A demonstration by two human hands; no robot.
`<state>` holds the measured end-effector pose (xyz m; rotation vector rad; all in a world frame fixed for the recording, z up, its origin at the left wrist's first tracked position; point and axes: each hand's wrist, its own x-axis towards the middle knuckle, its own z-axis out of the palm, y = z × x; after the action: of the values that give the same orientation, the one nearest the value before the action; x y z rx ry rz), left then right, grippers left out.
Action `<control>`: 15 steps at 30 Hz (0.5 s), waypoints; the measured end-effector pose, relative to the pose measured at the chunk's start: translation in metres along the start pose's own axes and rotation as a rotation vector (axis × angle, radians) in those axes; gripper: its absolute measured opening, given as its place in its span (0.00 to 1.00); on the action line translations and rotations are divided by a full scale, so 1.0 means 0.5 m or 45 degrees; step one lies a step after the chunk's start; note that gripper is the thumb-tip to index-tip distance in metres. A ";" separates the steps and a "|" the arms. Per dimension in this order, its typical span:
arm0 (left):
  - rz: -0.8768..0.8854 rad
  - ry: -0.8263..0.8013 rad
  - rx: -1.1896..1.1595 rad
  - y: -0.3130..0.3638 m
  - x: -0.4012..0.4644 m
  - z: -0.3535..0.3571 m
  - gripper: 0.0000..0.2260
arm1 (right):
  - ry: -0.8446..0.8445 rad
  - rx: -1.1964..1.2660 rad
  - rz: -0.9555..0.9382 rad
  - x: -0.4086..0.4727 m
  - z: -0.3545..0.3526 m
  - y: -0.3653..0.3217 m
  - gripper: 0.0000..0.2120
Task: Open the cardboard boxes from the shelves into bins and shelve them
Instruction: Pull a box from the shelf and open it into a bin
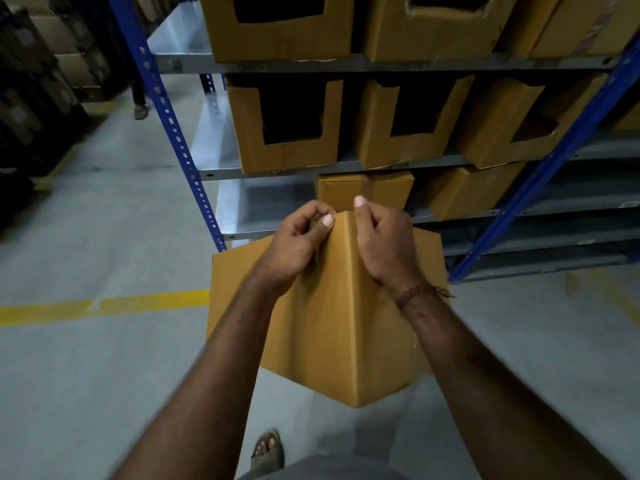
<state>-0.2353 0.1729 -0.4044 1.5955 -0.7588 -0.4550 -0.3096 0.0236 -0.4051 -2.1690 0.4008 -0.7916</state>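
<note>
I hold a brown cardboard box [332,323] in front of me, tilted so that one vertical edge points toward me. My left hand [298,242] grips its top corner from the left, thumb pressed on the near face. My right hand [384,239] grips the same top corner from the right, fingers curled over the rim and thumb raised. The box hangs above the floor in front of the blue-framed shelf rack [173,129]. Several boxes with cut-out fronts, such as one bin [287,157], stand on the upper shelves. Closed boxes [363,192] sit on a lower shelf.
A grey concrete floor with a yellow line [104,304] runs to the left. Dark stacked goods [31,98] line the aisle's left side. Another person's leg and foot [140,105] show far down the aisle. My sandalled foot [268,452] is below the box.
</note>
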 end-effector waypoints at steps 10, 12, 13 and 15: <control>-0.286 -0.242 0.981 -0.109 0.001 -0.148 0.38 | 0.080 0.211 0.215 0.072 -0.011 0.054 0.28; -0.251 -0.214 0.931 -0.115 -0.002 -0.153 0.32 | 0.033 0.124 0.204 0.077 -0.006 0.045 0.27; -0.214 -0.186 0.878 -0.118 -0.006 -0.150 0.30 | 0.017 0.069 0.222 0.077 -0.007 0.035 0.27; -0.098 -0.125 0.849 -0.131 -0.013 -0.139 0.30 | 0.076 -0.085 0.324 0.072 -0.016 0.005 0.28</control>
<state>-0.1790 0.2293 -0.4572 2.2398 -0.9898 -0.3531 -0.2878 -0.0008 -0.3882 -2.1047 0.7269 -0.7087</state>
